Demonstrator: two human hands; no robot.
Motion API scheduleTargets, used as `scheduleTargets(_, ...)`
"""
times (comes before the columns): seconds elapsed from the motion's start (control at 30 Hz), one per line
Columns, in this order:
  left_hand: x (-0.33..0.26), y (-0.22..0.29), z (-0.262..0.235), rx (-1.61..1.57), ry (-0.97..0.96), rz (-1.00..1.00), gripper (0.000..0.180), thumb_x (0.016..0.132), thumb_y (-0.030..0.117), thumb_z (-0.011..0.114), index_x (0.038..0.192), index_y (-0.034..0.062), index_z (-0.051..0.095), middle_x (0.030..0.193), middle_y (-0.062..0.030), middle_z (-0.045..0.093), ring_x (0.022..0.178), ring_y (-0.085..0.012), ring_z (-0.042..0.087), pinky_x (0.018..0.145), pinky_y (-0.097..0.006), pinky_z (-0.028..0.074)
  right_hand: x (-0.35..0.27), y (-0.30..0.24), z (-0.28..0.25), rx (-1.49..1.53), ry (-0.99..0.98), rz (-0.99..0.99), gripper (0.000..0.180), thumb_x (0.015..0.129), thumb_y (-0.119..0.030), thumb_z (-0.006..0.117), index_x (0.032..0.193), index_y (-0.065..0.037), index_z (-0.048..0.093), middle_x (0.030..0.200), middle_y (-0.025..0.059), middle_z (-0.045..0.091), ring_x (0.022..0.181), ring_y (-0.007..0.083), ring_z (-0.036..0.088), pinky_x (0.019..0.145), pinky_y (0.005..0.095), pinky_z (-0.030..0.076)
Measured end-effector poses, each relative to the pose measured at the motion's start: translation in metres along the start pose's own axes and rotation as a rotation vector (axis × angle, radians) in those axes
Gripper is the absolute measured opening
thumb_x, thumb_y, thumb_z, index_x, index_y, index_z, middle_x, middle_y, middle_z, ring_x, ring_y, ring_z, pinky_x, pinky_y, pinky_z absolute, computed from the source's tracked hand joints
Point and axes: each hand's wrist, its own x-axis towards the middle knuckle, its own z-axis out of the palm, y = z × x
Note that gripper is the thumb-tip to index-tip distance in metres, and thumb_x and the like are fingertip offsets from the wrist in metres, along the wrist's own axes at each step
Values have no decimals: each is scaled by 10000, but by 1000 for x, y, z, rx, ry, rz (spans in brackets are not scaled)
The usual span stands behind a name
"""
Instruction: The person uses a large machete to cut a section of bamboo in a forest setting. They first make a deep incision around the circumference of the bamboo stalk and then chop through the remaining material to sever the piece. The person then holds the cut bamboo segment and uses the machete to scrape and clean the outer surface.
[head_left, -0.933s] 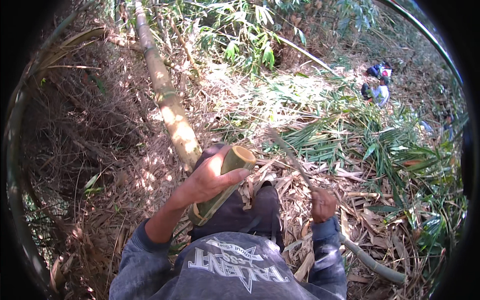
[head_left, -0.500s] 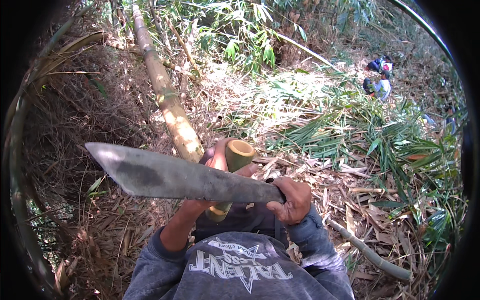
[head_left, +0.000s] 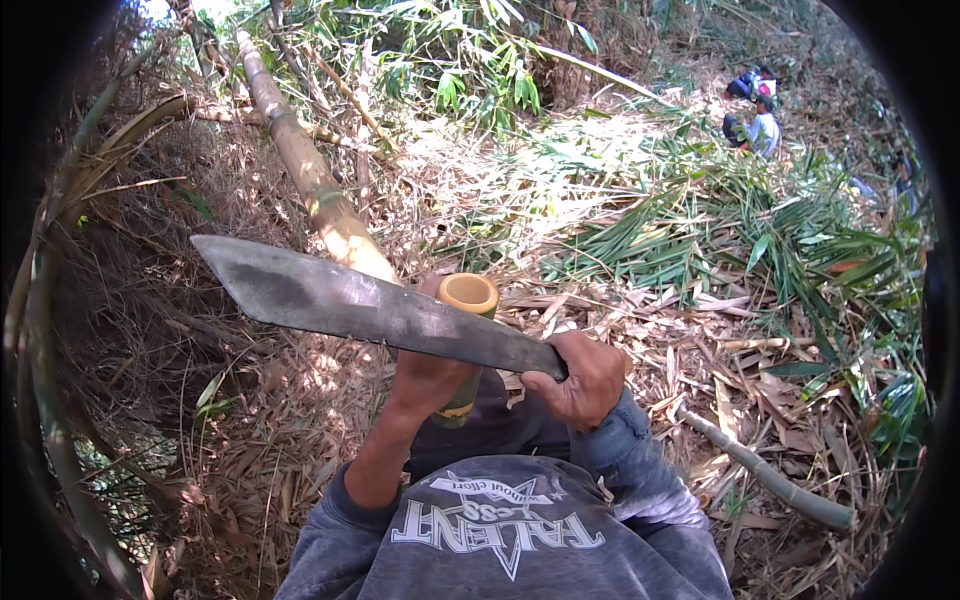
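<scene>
My right hand (head_left: 585,382) grips the handle end of a machete (head_left: 350,305), whose broad dark blade points to the left across my front. Behind the blade, my left hand (head_left: 425,382) is wrapped round a short, hollow bamboo piece (head_left: 472,292). Its pale, open round end faces up, and its green lower end shows below the hand. The blade hides part of the bamboo and most of my left fingers. From this angle I cannot tell whether blade and bamboo touch.
A long, thick bamboo pole (head_left: 310,170) slants away at the upper left. Dry leaves cover the ground, with cut green bamboo leaves (head_left: 650,235) at right. A thinner bamboo stalk (head_left: 770,475) lies at lower right. Another person (head_left: 765,132) sits far off at the upper right.
The bamboo piece has turned more upright in my left hand. The machete's tip has shifted slightly right and up, so the blade now slopes more steeply down toward my right hand.
</scene>
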Motion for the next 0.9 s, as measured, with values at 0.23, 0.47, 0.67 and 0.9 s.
scheduleTargets(0.23, 3, 13, 5, 11, 83, 54, 518, 742, 63, 782, 1170, 7, 497, 1055, -95, 579, 948, -205, 586, 831, -337, 482, 3, 2, 5, 6, 51, -47, 509, 763, -525, 762, 774, -41, 606, 639, 103, 560, 505, 282, 601, 450, 383, 467)
scheduleTargets(0.47, 6, 14, 7, 60, 96, -65, 486, 742, 89, 799, 1130, 8, 517, 974, -86, 629, 877, -188, 624, 765, -328, 509, 7, 11, 8, 2, -2, -52, 481, 817, -506, 723, 750, -44, 611, 632, 110, 555, 515, 284, 589, 479, 388, 466)
scheduleTargets(0.67, 10, 66, 4, 3, 139, -139, 473, 747, 77, 800, 1125, 23, 519, 969, -78, 646, 863, -158, 645, 759, -304, 535, -21, 112, 20, -53, -128, 382, 617, 970, -554, 443, 754, -13, 647, 619, 210, 575, 578, 391, 561, 582, 481, 433)
scheduleTargets(0.9, 17, 32, 11, 168, 144, -91, 490, 731, 140, 793, 1120, 6, 527, 895, -145, 670, 788, -262, 667, 709, -372, 530, -6, 22, 0, 109, -75, 194, 509, 851, -544, 662, 763, -46, 616, 642, 141, 581, 561, 320, 616, 511, 410, 474)
